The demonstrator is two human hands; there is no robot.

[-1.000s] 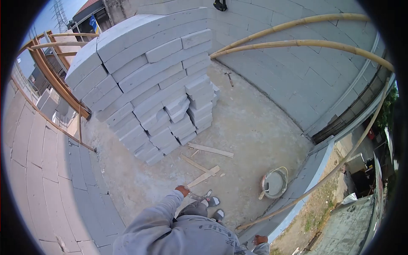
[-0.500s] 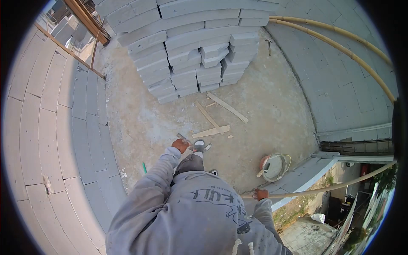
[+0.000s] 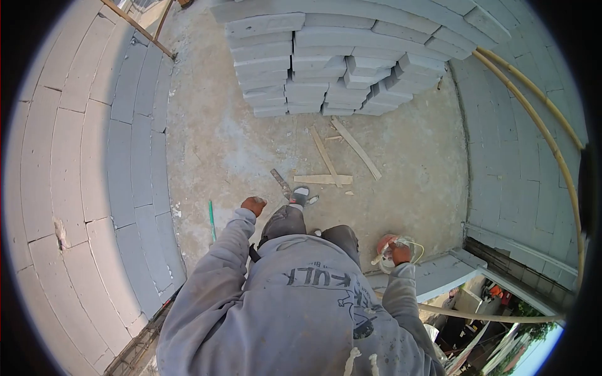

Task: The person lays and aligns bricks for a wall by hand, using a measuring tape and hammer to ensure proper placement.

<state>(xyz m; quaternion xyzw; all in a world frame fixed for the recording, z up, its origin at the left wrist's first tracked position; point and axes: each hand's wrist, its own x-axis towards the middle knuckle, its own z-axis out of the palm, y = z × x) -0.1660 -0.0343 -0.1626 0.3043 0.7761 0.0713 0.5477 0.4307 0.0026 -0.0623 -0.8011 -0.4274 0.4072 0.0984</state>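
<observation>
My left hand (image 3: 254,205) is in the air left of my knee, its fingers curled in, with nothing visible in them. Beyond it on the floor lies a dark, narrow strip (image 3: 280,182), apart from the hand, close to my shoe (image 3: 300,195). Over at the right, my right hand (image 3: 400,253) is at a reddish bucket (image 3: 384,242) with a pale, mortar-stained inside. Its fingers look curled and partly cover the bucket; what they grip, if anything, is hidden. A thin yellow handle (image 3: 421,250) loops from the bucket's right side. A pale stick-like piece (image 3: 377,258) shows at its left rim.
A tall stack of grey blocks (image 3: 326,66) stands ahead. Wooden slats (image 3: 323,179) lie on the concrete floor. A green rod (image 3: 212,220) lies near the left block wall (image 3: 135,144). At the right are a low ledge (image 3: 433,276) with a drop beyond and long poles (image 3: 539,106).
My right hand has moved from beside the pole at the ledge forward to the bucket. My left hand has shifted left, away from the dark strip. The view has turned and moved.
</observation>
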